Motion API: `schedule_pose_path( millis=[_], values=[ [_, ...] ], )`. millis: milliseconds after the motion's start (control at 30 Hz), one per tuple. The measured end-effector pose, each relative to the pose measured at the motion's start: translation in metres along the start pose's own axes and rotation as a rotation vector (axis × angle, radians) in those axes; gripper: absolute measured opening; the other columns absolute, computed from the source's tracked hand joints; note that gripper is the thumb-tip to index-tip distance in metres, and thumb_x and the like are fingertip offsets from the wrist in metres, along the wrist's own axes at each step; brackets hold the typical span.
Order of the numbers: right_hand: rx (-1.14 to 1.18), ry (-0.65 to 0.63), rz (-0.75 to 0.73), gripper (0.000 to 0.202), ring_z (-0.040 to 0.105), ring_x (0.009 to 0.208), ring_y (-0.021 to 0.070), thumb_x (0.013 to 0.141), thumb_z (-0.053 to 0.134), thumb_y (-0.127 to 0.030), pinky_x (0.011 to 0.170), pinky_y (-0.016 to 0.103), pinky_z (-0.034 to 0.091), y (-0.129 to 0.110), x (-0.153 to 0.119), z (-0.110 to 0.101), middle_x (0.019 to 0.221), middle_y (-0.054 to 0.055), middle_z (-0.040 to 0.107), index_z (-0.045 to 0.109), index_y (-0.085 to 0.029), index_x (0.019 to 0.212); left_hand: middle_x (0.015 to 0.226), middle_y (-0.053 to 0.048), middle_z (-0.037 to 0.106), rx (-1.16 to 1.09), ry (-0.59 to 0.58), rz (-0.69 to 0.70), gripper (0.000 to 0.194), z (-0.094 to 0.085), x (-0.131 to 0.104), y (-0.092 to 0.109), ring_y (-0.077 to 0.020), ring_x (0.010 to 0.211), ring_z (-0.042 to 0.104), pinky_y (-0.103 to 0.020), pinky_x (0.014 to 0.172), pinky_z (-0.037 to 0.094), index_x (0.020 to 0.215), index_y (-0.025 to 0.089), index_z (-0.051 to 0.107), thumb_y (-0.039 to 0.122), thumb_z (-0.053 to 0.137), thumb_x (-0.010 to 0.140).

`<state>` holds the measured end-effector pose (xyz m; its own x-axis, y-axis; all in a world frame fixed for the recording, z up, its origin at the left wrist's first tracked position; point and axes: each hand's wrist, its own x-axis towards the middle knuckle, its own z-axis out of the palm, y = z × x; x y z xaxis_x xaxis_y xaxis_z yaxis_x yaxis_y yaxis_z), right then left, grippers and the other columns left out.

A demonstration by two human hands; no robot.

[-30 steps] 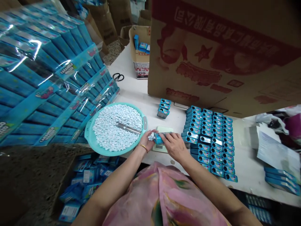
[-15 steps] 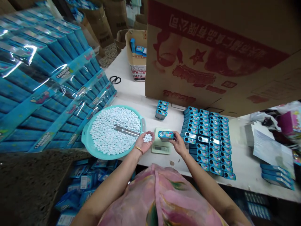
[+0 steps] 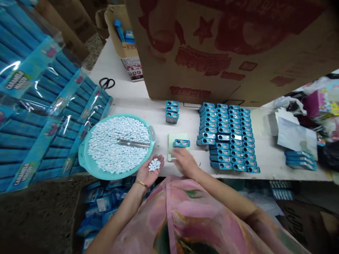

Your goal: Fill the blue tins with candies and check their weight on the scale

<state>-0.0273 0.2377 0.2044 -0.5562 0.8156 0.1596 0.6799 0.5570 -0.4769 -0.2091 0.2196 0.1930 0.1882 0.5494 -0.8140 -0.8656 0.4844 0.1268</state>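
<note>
My left hand (image 3: 150, 171) is palm up with a small heap of white candies (image 3: 154, 164) cupped in it, beside a turquoise basin (image 3: 82, 152) full of such candies. A metal scoop (image 3: 134, 143) lies on them. One blue box (image 3: 181, 143) stands on the pale green scale (image 3: 171, 138). Just in front of that box, over the scale's near part, is my right hand (image 3: 184, 161), blurred by motion, its fingers pointing left. Rows of blue boxes (image 3: 224, 137) stand to the right, and a short stack of blue boxes (image 3: 172, 117) stands behind the scale.
A big cardboard carton (image 3: 190, 81) rises at the back of the white table (image 3: 127, 97). Black-handled scissors (image 3: 107, 83) lie at the back left. Wrapped blue packs (image 3: 39, 116) are piled at the left. White papers (image 3: 296, 135) lie at the right.
My right hand has let go of the blue box, which now stands on the scale, and has come nearer my body. The camera view has shifted. My left hand still carries its candies.
</note>
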Motion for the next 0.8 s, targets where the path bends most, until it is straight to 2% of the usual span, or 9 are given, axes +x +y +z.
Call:
schedule_pose_path(
  millis=[33, 100, 233, 400, 600, 700, 800],
  values=[
    [-0.034, -0.091, -0.094, 0.032, 0.046, 0.098, 0.0197, 0.081, 0.042, -0.018, 0.082, 0.034, 0.041, -0.016, 0.005, 0.006, 0.108, 0.011, 0.052, 0.046, -0.015, 0.112, 0.077, -0.01, 0.065, 0.003, -0.004, -0.014, 0.022, 0.0, -0.001, -0.003, -0.0171, 0.073, 0.063, -0.029, 0.062, 0.053, 0.079, 0.009, 0.059, 0.01, 0.036, 0.08],
    [-0.127, -0.233, -0.191, 0.027, 0.048, 0.091, 0.0208, 0.081, 0.04, -0.017, 0.074, 0.033, 0.044, -0.042, 0.017, 0.019, 0.1, 0.011, 0.055, 0.049, -0.01, 0.106, 0.077, -0.009, 0.065, 0.004, 0.016, -0.041, 0.023, -0.002, -0.003, -0.007, -0.0153, 0.072, 0.063, -0.024, 0.06, 0.053, 0.085, 0.009, 0.059, 0.012, 0.037, 0.081],
    [-0.243, -0.391, -0.271, 0.024, 0.05, 0.085, 0.0215, 0.082, 0.035, -0.011, 0.069, 0.033, 0.043, -0.065, 0.029, 0.035, 0.091, 0.013, 0.057, 0.054, -0.005, 0.095, 0.082, -0.01, 0.065, 0.005, 0.097, -0.06, 0.028, -0.009, -0.008, -0.008, -0.0165, 0.08, 0.062, -0.025, 0.068, 0.052, 0.101, 0.009, 0.056, 0.013, 0.036, 0.081],
    [-0.214, -0.438, -0.339, 0.022, 0.049, 0.087, 0.0184, 0.083, 0.036, -0.01, 0.064, 0.027, 0.042, -0.065, 0.021, 0.035, 0.092, 0.008, 0.057, 0.057, -0.011, 0.089, 0.084, -0.01, 0.064, -0.015, 0.126, -0.153, 0.033, -0.019, -0.012, -0.01, -0.0153, 0.08, 0.062, -0.024, 0.069, 0.051, 0.112, 0.009, 0.049, 0.016, 0.035, 0.083],
    [-0.19, -0.495, -0.326, 0.017, 0.047, 0.089, 0.0177, 0.084, 0.038, -0.01, 0.06, 0.026, 0.039, -0.061, 0.016, 0.033, 0.094, 0.006, 0.056, 0.055, -0.015, 0.086, 0.08, -0.009, 0.064, 0.014, 0.158, -0.172, 0.031, -0.017, -0.012, -0.012, -0.0149, 0.075, 0.063, -0.024, 0.064, 0.052, 0.11, 0.012, 0.049, 0.015, 0.033, 0.083],
    [-0.182, -0.497, -0.311, 0.016, 0.048, 0.087, 0.0164, 0.084, 0.039, -0.012, 0.06, 0.025, 0.039, -0.059, 0.016, 0.029, 0.091, 0.006, 0.056, 0.055, -0.015, 0.085, 0.081, -0.009, 0.064, 0.024, 0.144, -0.184, 0.028, -0.016, -0.01, -0.013, -0.0152, 0.076, 0.063, -0.023, 0.063, 0.052, 0.104, 0.011, 0.052, 0.015, 0.035, 0.082],
    [-0.172, -0.461, -0.352, 0.014, 0.05, 0.083, 0.0152, 0.083, 0.041, -0.012, 0.064, 0.025, 0.04, -0.057, 0.017, 0.028, 0.089, 0.005, 0.057, 0.055, -0.014, 0.085, 0.08, -0.01, 0.064, 0.036, 0.13, -0.197, 0.021, -0.015, -0.008, -0.016, -0.0151, 0.074, 0.063, -0.023, 0.061, 0.052, 0.089, 0.011, 0.056, 0.014, 0.037, 0.081]
  ],
)
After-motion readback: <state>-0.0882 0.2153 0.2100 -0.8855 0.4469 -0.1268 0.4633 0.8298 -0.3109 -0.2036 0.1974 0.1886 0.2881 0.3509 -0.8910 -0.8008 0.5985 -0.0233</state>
